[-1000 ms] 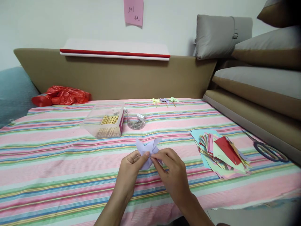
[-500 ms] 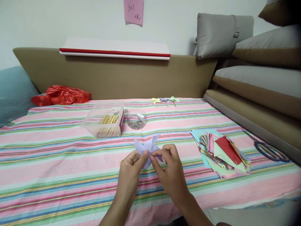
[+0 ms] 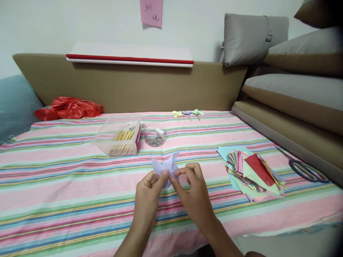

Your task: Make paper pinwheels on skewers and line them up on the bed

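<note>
A light purple paper pinwheel [image 3: 162, 166] with folded blades is held up over the striped cloth. My left hand [image 3: 150, 184] pinches it near the centre, thumb on the front. With thumb and index finger, my right hand [image 3: 193, 182] grips its right side close to the middle. Whether a pin sits at the centre is too small to tell. Beyond my hands stand a clear round dish [image 3: 155, 139] of metal pins and a clear plastic box [image 3: 115, 142] of wooden sticks [image 3: 124, 139].
Three finished pinwheels on sticks [image 3: 187, 113] lie at the cloth's far edge. Coloured paper pieces [image 3: 258, 171] and scissors [image 3: 308, 171] are at the right. A red plastic bag [image 3: 72, 107] lies back left. Stacked cushions [image 3: 297, 89] line the right side.
The pinwheel has tilted and turned slightly in my fingers, its right blade now tucked closer to my right fingertips. The view has shifted a little; everything else stays in place.
</note>
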A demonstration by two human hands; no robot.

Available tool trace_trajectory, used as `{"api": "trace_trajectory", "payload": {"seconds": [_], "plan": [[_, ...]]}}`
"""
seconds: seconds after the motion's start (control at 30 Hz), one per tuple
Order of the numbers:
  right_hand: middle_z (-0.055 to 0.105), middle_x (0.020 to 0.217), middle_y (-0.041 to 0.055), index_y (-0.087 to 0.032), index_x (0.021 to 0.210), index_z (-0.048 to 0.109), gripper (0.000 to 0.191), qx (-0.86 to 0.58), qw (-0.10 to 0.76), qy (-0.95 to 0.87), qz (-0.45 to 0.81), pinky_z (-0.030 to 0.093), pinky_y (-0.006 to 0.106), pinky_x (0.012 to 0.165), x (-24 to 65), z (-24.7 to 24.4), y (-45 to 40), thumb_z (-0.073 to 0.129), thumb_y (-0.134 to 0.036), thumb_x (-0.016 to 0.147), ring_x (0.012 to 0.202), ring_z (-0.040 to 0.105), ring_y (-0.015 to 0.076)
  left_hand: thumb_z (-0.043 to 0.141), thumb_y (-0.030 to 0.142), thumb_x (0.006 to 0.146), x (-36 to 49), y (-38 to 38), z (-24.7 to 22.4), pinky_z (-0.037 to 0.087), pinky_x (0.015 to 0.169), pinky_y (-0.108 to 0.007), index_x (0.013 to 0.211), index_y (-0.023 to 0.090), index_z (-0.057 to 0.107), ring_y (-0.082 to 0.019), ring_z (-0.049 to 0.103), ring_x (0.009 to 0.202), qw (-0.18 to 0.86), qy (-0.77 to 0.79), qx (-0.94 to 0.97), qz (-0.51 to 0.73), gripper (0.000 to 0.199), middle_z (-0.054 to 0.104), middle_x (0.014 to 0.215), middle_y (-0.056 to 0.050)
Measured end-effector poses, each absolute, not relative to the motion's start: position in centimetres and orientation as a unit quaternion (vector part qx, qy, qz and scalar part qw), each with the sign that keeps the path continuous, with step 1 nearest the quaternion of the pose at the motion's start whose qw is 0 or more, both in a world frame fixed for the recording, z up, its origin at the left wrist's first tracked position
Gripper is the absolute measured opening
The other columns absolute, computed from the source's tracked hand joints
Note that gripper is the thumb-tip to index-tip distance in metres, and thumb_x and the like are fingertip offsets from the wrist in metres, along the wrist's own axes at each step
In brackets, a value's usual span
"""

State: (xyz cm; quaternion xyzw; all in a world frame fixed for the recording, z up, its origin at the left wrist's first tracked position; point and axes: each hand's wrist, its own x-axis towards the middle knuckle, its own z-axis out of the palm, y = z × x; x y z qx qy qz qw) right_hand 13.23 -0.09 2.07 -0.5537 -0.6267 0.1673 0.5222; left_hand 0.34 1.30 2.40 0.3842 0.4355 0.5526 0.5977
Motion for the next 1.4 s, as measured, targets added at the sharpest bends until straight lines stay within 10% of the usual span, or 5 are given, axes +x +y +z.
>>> {"api": "trace_trajectory", "payload": {"seconds": [0.97,1.23,1.4], "plan": [[0.035,0.075,-0.0054,-0.025,0.092,0.045,0.025,-0.552,0.620,-0.417,0.369,0.041,0.029,0.066,11.4,0.5,0.0,0.064,-0.040,0.086,0.068,0.039,0.0144,0.079,0.031,0.080,0.7,1.4,2.1,0.052,0.084,-0.028,0.110,0.020,0.077,-0.022,0.068,0.096,0.640,0.394,0.372,0.545,0.032,0.078,0.100,-0.007],[0.044,0.095,0.0009,-0.026,0.100,0.056,0.023,-0.580,0.615,-0.464,0.265,0.042,0.036,0.081,11.9,2.2,-0.6,0.063,-0.043,0.087,0.081,0.045,0.0179,0.079,0.033,0.080,0.5,1.6,2.5,0.052,0.092,-0.034,0.117,0.020,0.073,-0.024,0.069,0.098,0.641,0.390,0.359,0.555,0.040,0.077,0.106,-0.008],[0.056,0.113,0.0051,-0.025,0.095,0.068,0.025,-0.521,0.573,-0.461,0.433,0.044,0.036,0.084,14.5,3.4,-0.2,0.061,-0.048,0.088,0.102,0.053,0.0235,0.077,0.032,0.083,0.2,1.7,2.9,0.052,0.091,-0.033,0.113,0.018,0.075,-0.023,0.069,0.095,0.671,0.371,0.374,0.522,0.033,0.077,0.102,-0.008]]}}
